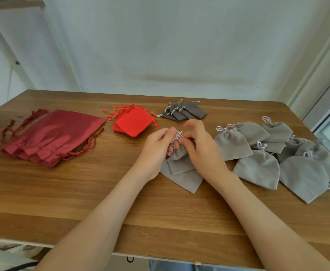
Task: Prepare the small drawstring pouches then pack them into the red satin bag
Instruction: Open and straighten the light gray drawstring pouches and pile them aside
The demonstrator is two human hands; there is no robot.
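At the middle of the table, my left hand (pixel 157 147) and my right hand (pixel 201 147) both pinch the white drawstring (pixel 177 135) of a small grey pouch (pixel 180 161). That pouch lies on a larger light grey pouch (pixel 187 180). Dark red satin bags (pixel 52 135) lie stacked at the left with their cords loose. A stack of small bright red pouches (pixel 132 122) sits behind my hands. Several small dark grey pouches (pixel 185 111) lie fanned further back.
Several light grey pouches (pixel 273 153) with cinched tops are heaped over the right side of the wooden table (pixel 101 202), reaching near its right edge. A white wall stands behind the table, and a window frame (pixel 328 106) is at the far right.
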